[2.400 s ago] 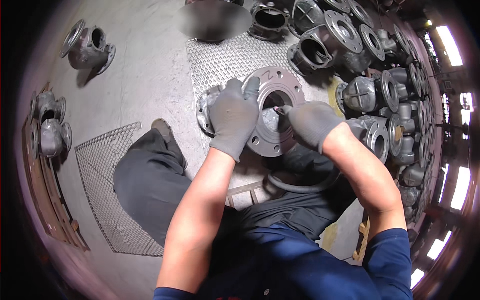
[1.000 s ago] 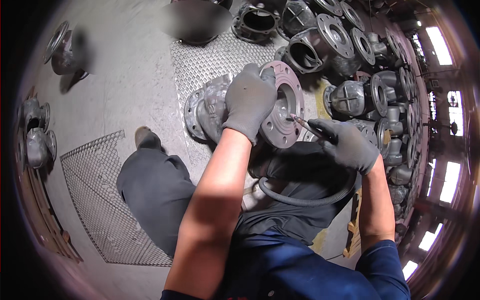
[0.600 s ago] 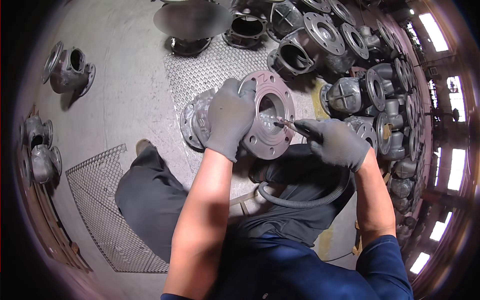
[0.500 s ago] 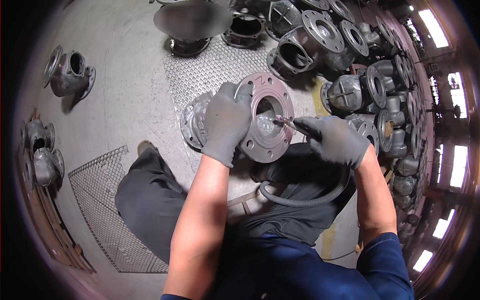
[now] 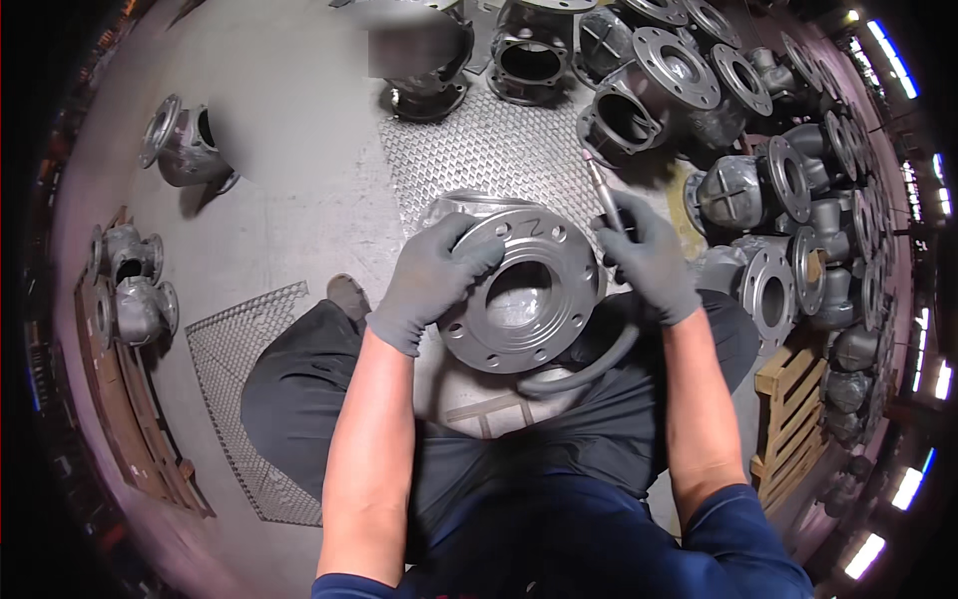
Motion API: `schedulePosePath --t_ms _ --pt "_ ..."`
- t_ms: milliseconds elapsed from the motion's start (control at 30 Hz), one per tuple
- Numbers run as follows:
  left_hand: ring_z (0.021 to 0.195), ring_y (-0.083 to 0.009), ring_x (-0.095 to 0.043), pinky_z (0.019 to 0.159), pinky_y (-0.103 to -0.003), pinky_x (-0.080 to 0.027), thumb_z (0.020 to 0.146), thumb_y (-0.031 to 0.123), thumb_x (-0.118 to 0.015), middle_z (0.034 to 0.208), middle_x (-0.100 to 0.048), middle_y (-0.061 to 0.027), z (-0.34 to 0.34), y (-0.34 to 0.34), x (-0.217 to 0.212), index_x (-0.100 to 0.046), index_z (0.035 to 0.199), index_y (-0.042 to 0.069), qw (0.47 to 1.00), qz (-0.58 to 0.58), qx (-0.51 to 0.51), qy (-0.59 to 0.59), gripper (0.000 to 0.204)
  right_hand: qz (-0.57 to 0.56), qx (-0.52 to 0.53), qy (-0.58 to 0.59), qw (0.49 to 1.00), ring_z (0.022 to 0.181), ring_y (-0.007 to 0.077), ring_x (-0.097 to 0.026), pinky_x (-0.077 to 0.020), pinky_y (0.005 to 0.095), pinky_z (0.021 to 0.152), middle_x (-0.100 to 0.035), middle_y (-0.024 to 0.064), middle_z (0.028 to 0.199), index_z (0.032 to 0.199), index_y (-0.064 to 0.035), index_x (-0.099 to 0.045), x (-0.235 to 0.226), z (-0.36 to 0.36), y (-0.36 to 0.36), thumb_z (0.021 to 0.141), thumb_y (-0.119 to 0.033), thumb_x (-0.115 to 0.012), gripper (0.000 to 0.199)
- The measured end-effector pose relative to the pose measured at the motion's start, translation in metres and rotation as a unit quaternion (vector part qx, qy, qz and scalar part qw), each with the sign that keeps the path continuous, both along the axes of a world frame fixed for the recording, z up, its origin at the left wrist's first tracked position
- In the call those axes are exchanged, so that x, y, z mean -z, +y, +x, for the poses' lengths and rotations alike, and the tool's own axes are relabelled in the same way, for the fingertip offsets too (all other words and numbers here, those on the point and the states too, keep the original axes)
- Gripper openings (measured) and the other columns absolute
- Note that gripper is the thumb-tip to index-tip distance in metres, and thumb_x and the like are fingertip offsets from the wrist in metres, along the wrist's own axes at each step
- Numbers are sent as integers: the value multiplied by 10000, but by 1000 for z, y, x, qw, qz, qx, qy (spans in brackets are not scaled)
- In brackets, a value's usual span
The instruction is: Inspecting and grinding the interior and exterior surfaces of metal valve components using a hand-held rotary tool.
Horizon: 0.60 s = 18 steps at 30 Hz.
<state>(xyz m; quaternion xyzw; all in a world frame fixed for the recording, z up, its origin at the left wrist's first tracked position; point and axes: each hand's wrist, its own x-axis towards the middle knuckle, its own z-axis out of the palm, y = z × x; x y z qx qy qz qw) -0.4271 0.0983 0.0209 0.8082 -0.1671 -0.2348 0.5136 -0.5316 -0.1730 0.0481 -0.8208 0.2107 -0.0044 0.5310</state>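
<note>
In front of my knees sits a grey cast-metal valve body, its round bolt-holed flange (image 5: 564, 319) facing up toward me. My gloved left hand (image 5: 431, 278) is closed around the flange's upper left rim, thumb over the face. Through the central opening the rough inside of the casting shows. My gloved right hand (image 5: 649, 262) grips a slim pencil-type grinder (image 5: 602, 190), held upright to the right of the flange and apart from it. The grinder's tip points away from me. A grey ribbed hose (image 5: 589, 379) curves below the flange, near my right thigh.
Many similar valve castings (image 5: 733, 195) crowd the right side, with others at the far edge. A diamond-patterned metal mesh (image 5: 464, 150) lies beyond the workpiece, another mesh sheet (image 5: 239, 399) at left. Wooden pallets (image 5: 788, 419) stand right and left. One casting (image 5: 185, 150) stands far left.
My right hand has drawn the grinder out of the flange opening and turned its tip away from me. The flange has tilted to face up more. My left hand still holds its rim.
</note>
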Motion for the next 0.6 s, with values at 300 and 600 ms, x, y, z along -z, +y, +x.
schedulePosePath --t_ms 300,600 --pt "941 -242 -712 854 -361 -561 923 362 -846 1030 -760 -170 -28 76 -3 -707 1109 -58 934 186 -261 -155 480 6 -131 -16 991 910 404 -723 -556 468 826 -729 234 969 1167 23 -654 15 -8 108 932 -257 -777 386" --pt "872 -304 -713 808 -422 -546 987 375 -774 959 -740 -205 -66 80 14 -705 1107 -43 939 158 -274 -136 440 60 -107 -131 984 960 473 -697 -540 530 837 -710 284 995 1174 29 -616 46 13 205 922 -205 -749 369"
